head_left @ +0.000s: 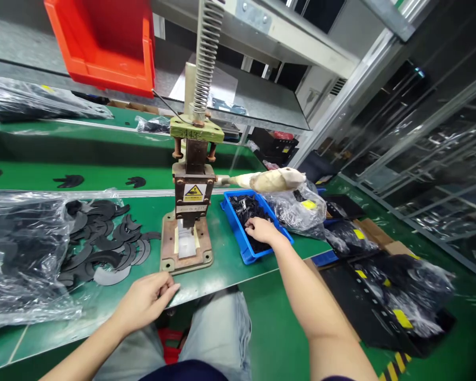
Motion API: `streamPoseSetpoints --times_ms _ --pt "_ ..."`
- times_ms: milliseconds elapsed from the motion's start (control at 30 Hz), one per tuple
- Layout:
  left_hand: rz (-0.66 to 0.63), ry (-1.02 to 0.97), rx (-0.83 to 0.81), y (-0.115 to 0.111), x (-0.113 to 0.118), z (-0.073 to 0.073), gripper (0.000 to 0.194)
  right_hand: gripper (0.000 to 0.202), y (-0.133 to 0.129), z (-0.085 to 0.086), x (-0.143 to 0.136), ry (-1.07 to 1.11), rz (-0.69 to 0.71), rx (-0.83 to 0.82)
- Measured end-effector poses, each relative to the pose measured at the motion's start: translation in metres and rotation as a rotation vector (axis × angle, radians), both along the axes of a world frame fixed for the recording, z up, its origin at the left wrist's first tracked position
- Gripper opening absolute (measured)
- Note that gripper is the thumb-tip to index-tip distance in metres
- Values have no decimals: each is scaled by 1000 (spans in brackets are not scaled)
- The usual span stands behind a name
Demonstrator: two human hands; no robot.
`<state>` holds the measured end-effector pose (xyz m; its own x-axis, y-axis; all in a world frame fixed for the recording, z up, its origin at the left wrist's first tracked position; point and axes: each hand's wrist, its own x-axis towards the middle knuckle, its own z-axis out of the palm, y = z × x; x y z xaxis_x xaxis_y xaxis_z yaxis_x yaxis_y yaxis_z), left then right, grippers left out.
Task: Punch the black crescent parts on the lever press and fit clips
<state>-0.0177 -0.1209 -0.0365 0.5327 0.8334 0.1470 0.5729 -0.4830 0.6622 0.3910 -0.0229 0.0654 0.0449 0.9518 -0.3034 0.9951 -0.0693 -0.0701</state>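
Note:
My right hand (259, 231) reaches into a blue bin (238, 238) of small black parts (241, 206). Its fingers are bent together among the pieces, and what they pinch, if anything, is hidden. At the front edge of the green bench, my left hand (148, 300) rests with fingers curled in, nothing visible in them. Between the hands stands a manual press (193, 185) with a warning label and a wrapped lever (275, 180) pointing right. A pale block (186, 246) lies on its base under the ram. Left of it is a pile of curved flat black pieces (103, 248).
A large clear plastic bag (19, 259) of black parts covers the left bench. More bagged parts (297, 209) lie right of the bin. Black flat pieces (69, 181) sit on the green strip behind. A red-orange bin (103, 47) stands on the shelf above.

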Motion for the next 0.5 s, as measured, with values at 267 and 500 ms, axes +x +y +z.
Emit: streamPoseSetpoints --times_ms 267,500 --pt "0 14 -8 -2 0 1 31 41 2 2 -19 -4 -127 131" --pt "49 -113 -54 -2 -4 -4 31 27 -36 26 -15 71 -146 477"
